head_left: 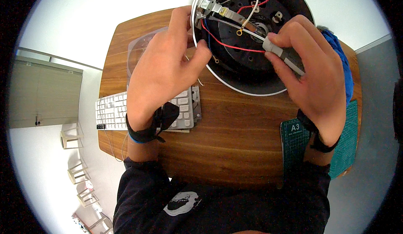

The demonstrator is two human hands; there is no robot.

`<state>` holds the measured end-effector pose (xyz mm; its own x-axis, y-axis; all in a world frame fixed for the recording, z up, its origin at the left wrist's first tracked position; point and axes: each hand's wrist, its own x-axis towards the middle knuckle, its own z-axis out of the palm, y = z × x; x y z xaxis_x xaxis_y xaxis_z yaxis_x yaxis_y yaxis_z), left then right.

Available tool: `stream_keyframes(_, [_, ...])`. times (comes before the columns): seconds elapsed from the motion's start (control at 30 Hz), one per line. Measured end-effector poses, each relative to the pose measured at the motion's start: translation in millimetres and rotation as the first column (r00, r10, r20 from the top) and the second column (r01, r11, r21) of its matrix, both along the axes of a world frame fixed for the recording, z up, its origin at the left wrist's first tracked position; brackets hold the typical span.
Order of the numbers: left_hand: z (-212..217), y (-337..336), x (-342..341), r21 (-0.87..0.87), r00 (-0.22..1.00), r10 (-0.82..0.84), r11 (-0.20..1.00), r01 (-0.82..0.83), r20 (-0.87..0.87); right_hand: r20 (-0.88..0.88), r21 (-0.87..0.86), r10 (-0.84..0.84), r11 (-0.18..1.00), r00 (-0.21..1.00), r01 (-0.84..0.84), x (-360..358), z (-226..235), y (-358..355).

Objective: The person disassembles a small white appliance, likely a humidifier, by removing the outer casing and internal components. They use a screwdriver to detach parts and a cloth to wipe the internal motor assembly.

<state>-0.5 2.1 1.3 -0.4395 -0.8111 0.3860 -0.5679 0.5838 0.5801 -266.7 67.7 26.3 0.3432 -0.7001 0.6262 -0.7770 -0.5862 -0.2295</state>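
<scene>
A round appliance housing (pixel 247 92) with a pale rim and dark inside lies open at the far side of the table, its wiring showing. My left hand (pixel 161 64) grips its left rim, thumb on the near side and fingers partly hidden behind. Closed around a screwdriver (pixel 273 47) with a grey handle is my right hand (pixel 317 61). The screwdriver's shaft slants up and left across the opening toward a metal bracket (pixel 210 6) by the rim; I cannot make out whether its tip touches. Red wires (pixel 235 47) and a white wire (pixel 257 3) with ring terminals hang inside.
A white keyboard (pixel 182 103) lies under my left wrist, beside a clear plastic container (pixel 135 51). To the right are a green cutting mat (pixel 346 137) and blue cloth (pixel 346 66). The wooden table (pixel 226 141) has curved edges; chairs (pixel 77 173) stand beyond it.
</scene>
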Motion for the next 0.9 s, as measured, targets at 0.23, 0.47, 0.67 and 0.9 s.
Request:
stream_keyframes(0.23, [1.8, 0.4, -1.9, -0.004, 1.000, -0.004, 1.000, 0.004, -0.012, -0.031, -0.032, 0.044, 0.998, 0.999, -0.045, -5.1, 3.0, -3.8])
stream_keyframes(0.47, [-1.2, 0.6, -1.5, -0.025, 0.999, -0.010, 1.000, 0.009, -0.037, -0.015, 0.001, -0.003, 1.000, 1.000, 0.003, -10.0, 4.5, -2.8])
stream_keyframes(0.67, [-4.6, -3.4, 0.2, -0.028, 0.999, -0.032, 0.999, 0.031, -0.042, -0.071, -0.036, -0.029, 0.999, 0.997, 0.026, -11.7, 6.4, -3.4])
stream_keyframes(0.9, [4.2, 2.7, -2.0, 0.009, 1.000, 0.006, 1.000, -0.006, 0.000, -0.086, -0.214, -0.220, 0.956, 0.972, 0.198, -15.4, 0.1, -7.0])
